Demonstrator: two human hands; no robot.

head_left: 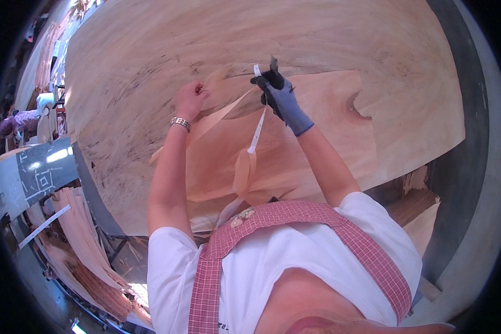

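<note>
A large sheet of pale wood veneer (406, 50) covers the table before me, with a smaller, pinker veneer piece (328, 122) lying on it. My bare left hand (192, 99), with a bracelet at the wrist, is closed above the sheet, left of a narrow veneer strip (222, 113). What its curled fingers hold, if anything, is hidden. On my right hand (284, 100) is a grey-blue glove with dark fingers. It grips a white perforated paper tape (257, 133), whose short end sticks out above the fingers. The tape's lower end meets a loose veneer scrap (244, 172) near my apron.
Dark grey table edging (473, 111) curves along the right. At lower left, stacked veneer sheets (80, 234) lie beside a grey metal panel (44, 172) with chalk marks. Another person (25, 121) is at the far left. A notch (359, 108) breaks the pink piece.
</note>
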